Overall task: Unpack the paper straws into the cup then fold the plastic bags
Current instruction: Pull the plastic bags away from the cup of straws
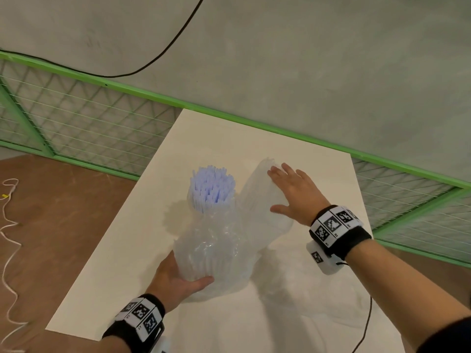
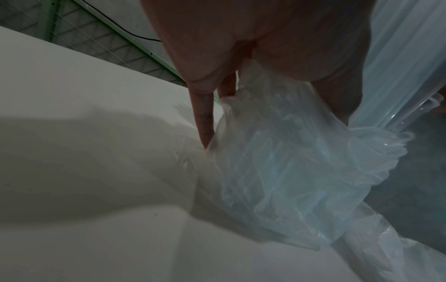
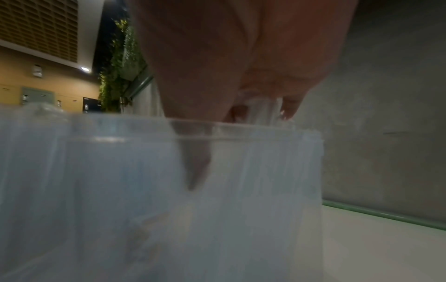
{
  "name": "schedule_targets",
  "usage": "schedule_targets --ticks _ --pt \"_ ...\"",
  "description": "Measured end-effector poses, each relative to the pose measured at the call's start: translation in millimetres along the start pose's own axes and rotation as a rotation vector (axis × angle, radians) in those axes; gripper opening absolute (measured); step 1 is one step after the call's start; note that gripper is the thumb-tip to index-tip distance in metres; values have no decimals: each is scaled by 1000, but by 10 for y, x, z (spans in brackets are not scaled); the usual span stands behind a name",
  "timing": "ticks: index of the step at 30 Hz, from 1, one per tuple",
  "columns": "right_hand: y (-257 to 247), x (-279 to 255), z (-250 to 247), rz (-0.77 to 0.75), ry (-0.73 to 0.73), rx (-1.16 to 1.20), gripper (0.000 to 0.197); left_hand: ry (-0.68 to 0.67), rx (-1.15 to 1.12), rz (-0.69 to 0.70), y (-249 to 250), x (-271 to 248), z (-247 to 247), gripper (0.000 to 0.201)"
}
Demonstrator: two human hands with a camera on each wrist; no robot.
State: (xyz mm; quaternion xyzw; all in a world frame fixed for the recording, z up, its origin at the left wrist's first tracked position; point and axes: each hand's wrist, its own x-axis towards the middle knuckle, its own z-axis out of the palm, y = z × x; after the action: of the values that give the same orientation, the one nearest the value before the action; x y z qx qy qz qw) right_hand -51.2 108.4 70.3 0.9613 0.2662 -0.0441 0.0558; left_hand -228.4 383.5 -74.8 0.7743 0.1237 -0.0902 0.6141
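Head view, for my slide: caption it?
Left hand grips the bagged paper straws; right hand holds the tilted clear cup beside them.

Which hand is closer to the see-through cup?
Right. The right hand holds the cup, fingers spread along its side. The left hand is lower down, gripping the bottom of the plastic bag of straws, away from the cup.

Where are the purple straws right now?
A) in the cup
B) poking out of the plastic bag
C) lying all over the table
B: the straws stick up out of the top of the bag, which the left hand grips near its bottom; the right hand holds the cup beside it.
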Motion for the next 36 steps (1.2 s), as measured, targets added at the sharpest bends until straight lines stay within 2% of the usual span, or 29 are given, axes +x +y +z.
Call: schedule_targets --ticks 3,5,8,10,13,16,18,19,21,23,29,31,33,36 --pt "-2 -29 -39 -10 -59 -43 88 2 8 0 21 1 4 84" --pt "17 -19 -59 22 -7 35 89 8 6 -6 26 -2 14 83" --pt "11 68 -61 178 102 147 98 19 2 -20 20 -4 12 84" --pt "4 150 -23 281 84 196 102 17 6 -18 22 -6 7 84" --pt "14 257 79 352 77 360 91 18 22 -4 48 -18 4 83" --pt "93 272 124 321 137 437 73 24 0 -12 41 -29 3 84" --pt "177 268 108 280 169 452 68 23 -9 -17 36 -32 2 86" --pt "218 271 94 253 151 431 69 23 -10 -15 36 -32 5 87" --pt "242 273 52 216 21 291 80 26 4 -10 36 -35 -4 87" --pt "228 269 40 231 -68 197 91 25 17 -7 43 -30 -9 89" --pt "198 261 89 227 -23 285 90 25 24 -17 69 -42 -14 89" --pt "192 227 -6 211 46 248 82 25 19 -21 77 -48 -13 89" --pt "136 159 -145 180 223 277 68 24 22 -24 91 -60 -16 89" --pt "-97 16 -261 28 436 322 48 23 3 -35 122 -96 -24 85"
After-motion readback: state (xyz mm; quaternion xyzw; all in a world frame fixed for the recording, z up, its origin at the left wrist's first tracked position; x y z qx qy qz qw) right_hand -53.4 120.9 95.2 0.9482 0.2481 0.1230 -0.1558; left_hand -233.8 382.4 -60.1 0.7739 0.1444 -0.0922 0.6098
